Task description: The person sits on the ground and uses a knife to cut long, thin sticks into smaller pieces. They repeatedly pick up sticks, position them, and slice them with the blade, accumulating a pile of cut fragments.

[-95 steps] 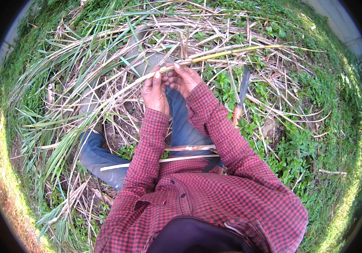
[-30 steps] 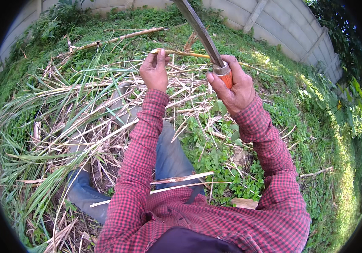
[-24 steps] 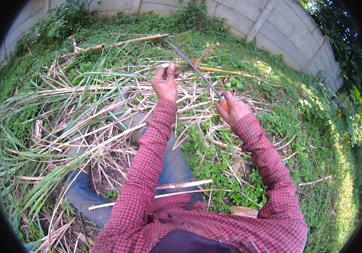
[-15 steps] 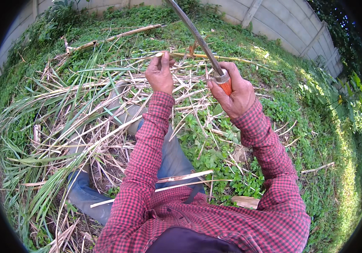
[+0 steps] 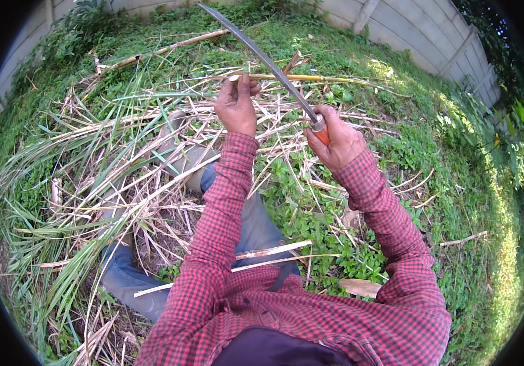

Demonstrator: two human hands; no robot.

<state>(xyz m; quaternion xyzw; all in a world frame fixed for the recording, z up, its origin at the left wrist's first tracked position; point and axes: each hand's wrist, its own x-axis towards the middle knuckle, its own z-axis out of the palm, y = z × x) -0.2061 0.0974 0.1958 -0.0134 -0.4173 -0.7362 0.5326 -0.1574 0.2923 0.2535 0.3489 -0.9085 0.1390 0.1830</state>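
In the head view, the two hands are apart from each other, and each is closed on something. The left hand (image 5: 236, 113) pinches a long, slim stalk (image 5: 329, 79) close to its near end, thumb up against it. That end is cut and shows a pale, cream-coloured oval face just beside the thumb. From there the stalk runs rightward above the ground (image 5: 390, 143), toward the ground's far edge. It is yellow and smooth-looking along its middle, and it thins and turns duller toward its far tip, among the grass. A brown, dry husk (image 5: 294, 62) flares up beside it; whether the two are joined is hard to tell.

The right hand (image 5: 340, 145) is wrapped around the orange handle (image 5: 321, 135) of a machete (image 5: 259, 53). Its long, dark grey blade slants up and to the left and curves slightly toward the tip. In this view the blade crosses the stalk to the right of the left hand; whether they touch cannot be told.

Two pale strips lie across the person's lap: a broader strip (image 5: 274, 250) with reddish-brown marks, and a narrower strip (image 5: 280, 263) reaching past the left sleeve. Dry and green leaves (image 5: 109, 177) are strewn over the left side of the ground, around the boots. A grey panelled wall (image 5: 417, 36) borders its far edge.
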